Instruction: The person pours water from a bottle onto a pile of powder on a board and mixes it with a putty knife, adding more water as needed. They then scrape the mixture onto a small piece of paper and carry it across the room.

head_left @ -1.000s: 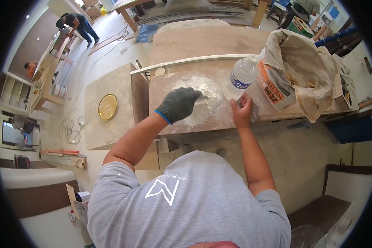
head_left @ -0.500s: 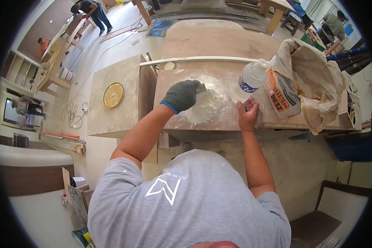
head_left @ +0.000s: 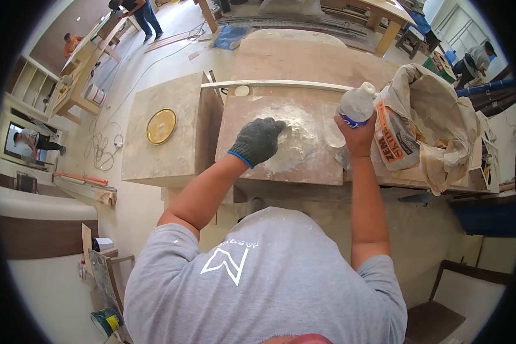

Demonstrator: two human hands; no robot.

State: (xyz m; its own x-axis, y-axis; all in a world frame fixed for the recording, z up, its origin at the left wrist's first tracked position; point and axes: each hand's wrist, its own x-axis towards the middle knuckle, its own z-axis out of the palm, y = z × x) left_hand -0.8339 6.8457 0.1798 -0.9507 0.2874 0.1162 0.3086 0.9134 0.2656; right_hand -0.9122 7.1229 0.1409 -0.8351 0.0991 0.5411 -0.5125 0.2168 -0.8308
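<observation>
My left hand (head_left: 258, 140), in a dark grey knitted glove with a blue cuff, is closed around a putty knife (head_left: 287, 131). Most of the tool is hidden by the glove, and its small blade rests at the edge of a white powder heap (head_left: 298, 135) spread over the board (head_left: 252, 105). To the right, my bare right hand (head_left: 359, 136) wraps around a clear plastic bottle (head_left: 358, 102) with a blue label. The bottle's upper part leans slightly right, and my fingers cover much of its label.
An open paper sack (head_left: 394, 135) stands right of the bottle. A gold round lid (head_left: 161, 126) lies on the left box (head_left: 137, 155). A long pale strip (head_left: 281, 83) crosses behind the powder. Other people work farther off, one at the right (head_left: 476, 60).
My right hand has risen from beside the bottle's base and closed around the bottle. My left hand stays by the powder, and its blade shows less.
</observation>
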